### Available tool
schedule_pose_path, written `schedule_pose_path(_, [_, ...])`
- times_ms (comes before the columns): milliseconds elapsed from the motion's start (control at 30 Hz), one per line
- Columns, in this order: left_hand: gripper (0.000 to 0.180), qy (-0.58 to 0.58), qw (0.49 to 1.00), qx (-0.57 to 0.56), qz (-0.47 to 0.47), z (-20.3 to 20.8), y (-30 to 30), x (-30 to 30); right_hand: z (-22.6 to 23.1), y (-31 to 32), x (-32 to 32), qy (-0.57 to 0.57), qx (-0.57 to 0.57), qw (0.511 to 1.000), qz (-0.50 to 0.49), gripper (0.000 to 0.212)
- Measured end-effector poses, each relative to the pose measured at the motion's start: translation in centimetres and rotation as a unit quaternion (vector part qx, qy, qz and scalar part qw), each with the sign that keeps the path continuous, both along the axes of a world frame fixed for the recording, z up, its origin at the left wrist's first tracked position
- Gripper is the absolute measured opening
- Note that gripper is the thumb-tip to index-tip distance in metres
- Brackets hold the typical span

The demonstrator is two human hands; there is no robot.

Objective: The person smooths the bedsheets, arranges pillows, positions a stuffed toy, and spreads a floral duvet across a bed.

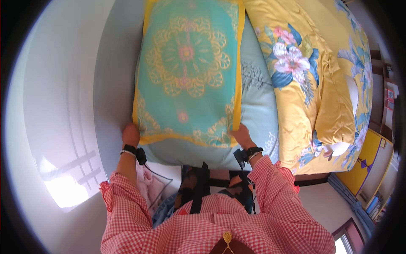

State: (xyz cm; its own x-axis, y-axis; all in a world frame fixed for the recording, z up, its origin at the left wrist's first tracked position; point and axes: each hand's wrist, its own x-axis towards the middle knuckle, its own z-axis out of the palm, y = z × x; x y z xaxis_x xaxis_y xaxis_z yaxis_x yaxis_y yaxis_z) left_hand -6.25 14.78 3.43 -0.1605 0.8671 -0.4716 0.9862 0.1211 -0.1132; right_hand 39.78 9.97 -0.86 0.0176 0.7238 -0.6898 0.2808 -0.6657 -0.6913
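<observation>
A turquoise cloth (203, 84) with a yellow border and a round flower pattern lies spread over the pale blue-green sheet (258, 110). My left hand (131, 134) is closed on its near left corner. At the near right corner, my right hand (242, 135) pinches the yellow edge. Between the two hands the near edge runs almost straight, with slight waves. The fingertips of my left hand are partly hidden. Each wrist carries a black strap with a small device, and cables hang from them.
To the right, a bunched yellow quilt (313, 97) with large flowers covers the bed. A pale wall (59, 106) stands close on the left. Pink clothing (148, 186) lies below the bed's near edge. At the far right is a yellow cabinet (363, 156) with shelves.
</observation>
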Motion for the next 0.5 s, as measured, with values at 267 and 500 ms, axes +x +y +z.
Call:
schedule_pose_path(267, [0.025,-0.232,0.949,0.075,0.2,2.3,5.6,0.3,2.7,1.7,-1.6,0.172,-0.073,0.981,-0.044,0.039])
schedule_pose_path(500, [0.025,-0.315,0.891,0.011,0.326,1.7,14.0,2.0,-0.6,-2.6,-2.8,0.109,-0.06,0.99,-0.059,0.034])
